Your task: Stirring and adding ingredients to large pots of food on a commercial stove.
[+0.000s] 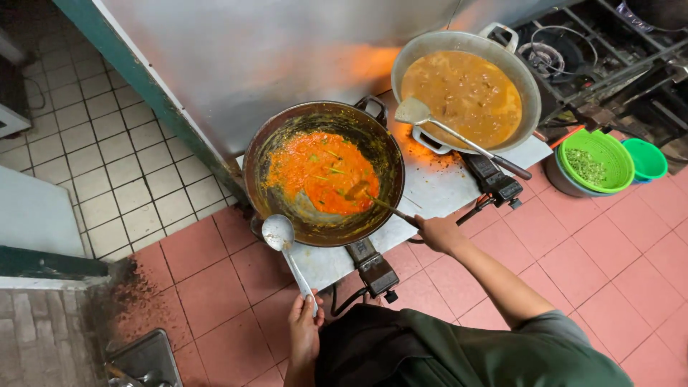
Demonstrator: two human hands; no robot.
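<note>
Right hand (437, 231) clenched on spatula (376, 203) handle; long axis runs from hand up-left, blade end in orange paste inside dark wok (322, 172). Left hand (304, 322) grasps ladle (287, 252) handle; bowl points up-left, resting at wok rim.

The left hand (304, 326) is low and close to the body, fingers curled shut around a handle, knuckles turned up, wrist straight. The right arm stretches forward and across, bare from the short sleeve down, elbow slightly bent, forearm angled toward the near edge of the stove top. The right hand (437, 233) is closed in a fist on a thin handle, thumb side up.
</note>
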